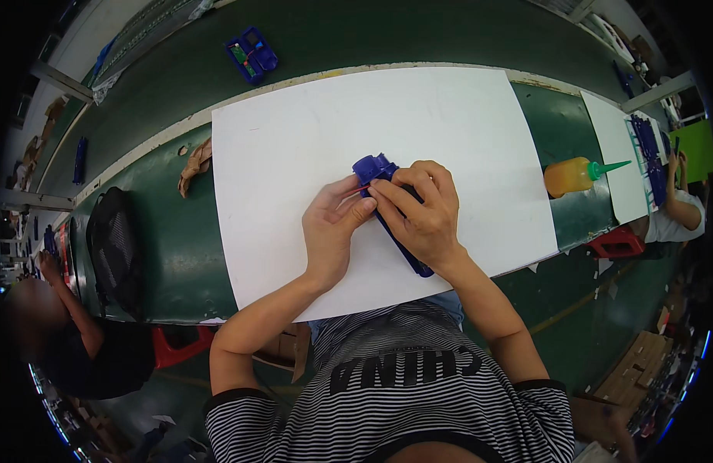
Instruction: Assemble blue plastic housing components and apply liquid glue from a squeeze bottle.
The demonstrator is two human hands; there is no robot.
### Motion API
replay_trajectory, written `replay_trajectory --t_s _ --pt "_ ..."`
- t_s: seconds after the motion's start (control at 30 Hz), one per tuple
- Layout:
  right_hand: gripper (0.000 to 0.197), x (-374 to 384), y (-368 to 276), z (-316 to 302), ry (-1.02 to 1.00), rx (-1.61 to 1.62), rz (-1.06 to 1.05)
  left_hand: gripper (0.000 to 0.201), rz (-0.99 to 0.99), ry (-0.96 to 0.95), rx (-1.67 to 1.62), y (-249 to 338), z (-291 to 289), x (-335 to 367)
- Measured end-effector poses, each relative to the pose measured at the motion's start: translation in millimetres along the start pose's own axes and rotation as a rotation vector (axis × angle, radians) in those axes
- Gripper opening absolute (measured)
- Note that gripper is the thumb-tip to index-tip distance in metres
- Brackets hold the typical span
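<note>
Both hands work on a long dark-blue plastic housing [374,167] with a wide rounded head, held slanting over a white sheet [287,162]. My left hand [332,228] pinches a thin red wire [362,189] beside the head, thumb and forefinger together. My right hand [426,212] wraps round the housing from the right, with its fingertips meeting the left ones near the wire. The housing's lower end shows below my right hand, pointing toward my body. My fingers hide most of the housing's middle.
An open blue case with a green board [250,55] lies on the conveyor belt beyond the sheet. To the right stands a yellow glue bottle [570,177] with a green nozzle. A black bag [116,251] and crumpled brown paper [194,167] lie left. Co-workers sit at both sides.
</note>
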State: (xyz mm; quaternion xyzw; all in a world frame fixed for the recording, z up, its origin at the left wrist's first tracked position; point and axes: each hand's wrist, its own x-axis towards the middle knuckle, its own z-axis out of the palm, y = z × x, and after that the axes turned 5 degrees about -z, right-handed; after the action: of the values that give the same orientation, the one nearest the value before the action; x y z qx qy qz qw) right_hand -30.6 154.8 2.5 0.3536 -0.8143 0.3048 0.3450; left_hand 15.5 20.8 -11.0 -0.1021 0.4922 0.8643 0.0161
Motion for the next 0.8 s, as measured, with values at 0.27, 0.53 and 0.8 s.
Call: replay_trajectory --t_s 0.27,0.53,0.8 --pt "0.020 -1 1 2 0.065 0.066 -0.005 0.017 0.260 0.003 -0.004 -7 -4 -5" --pt "0.018 0 -2 3 0.037 0.053 -0.066 0.013 0.071 0.069 -0.098 5 -4 1" --pt "0.014 5 -11 2 -0.052 0.011 -0.078 0.011 -0.176 0.076 -0.188 22 -9 10"
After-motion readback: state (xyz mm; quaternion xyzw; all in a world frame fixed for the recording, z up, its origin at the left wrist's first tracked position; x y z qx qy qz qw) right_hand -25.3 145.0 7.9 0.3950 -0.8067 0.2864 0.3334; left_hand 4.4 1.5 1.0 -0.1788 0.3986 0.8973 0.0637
